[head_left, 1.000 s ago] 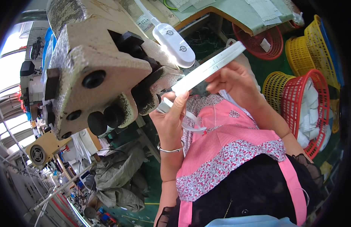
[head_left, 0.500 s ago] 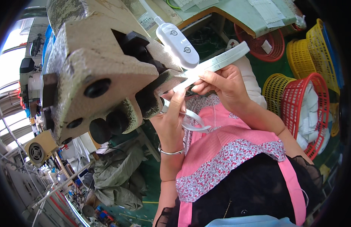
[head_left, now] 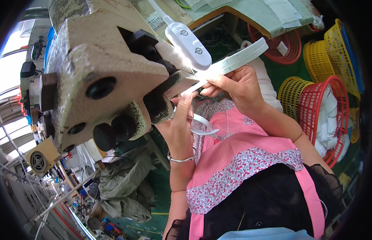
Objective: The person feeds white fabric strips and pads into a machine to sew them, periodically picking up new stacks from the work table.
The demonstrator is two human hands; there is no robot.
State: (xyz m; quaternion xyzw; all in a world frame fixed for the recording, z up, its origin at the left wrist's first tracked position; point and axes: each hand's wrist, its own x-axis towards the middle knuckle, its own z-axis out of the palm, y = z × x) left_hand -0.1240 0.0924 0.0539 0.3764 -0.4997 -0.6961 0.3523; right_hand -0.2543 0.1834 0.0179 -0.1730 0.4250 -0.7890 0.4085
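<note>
Between both hands runs a flat white strip (head_left: 243,59), apparently fabric, with faint lines along it. My right hand (head_left: 239,85) pinches it from below with thumb and fingers, and its free end juts up to the right. At the strip's left part, close to the beige machine head, my left hand (head_left: 180,125) is closed with the thumb on it. A narrower white band (head_left: 206,131) curls out beside that hand; whether it is the same strip I cannot tell. A small white lamp (head_left: 189,46) shines on the strip, its glare washing out part of it.
The big beige metal machine head (head_left: 110,68) fills the upper left. A green worktable (head_left: 250,18) with white pieces stands behind. At right are a red basket (head_left: 306,108) of white cloth and yellow baskets (head_left: 320,60). Grey-green cloth (head_left: 126,184) hangs at lower left.
The strip's free end has shifted slightly up and to the right. My left hand and the curled band have moved a little to the left. Both hands keep their hold.
</note>
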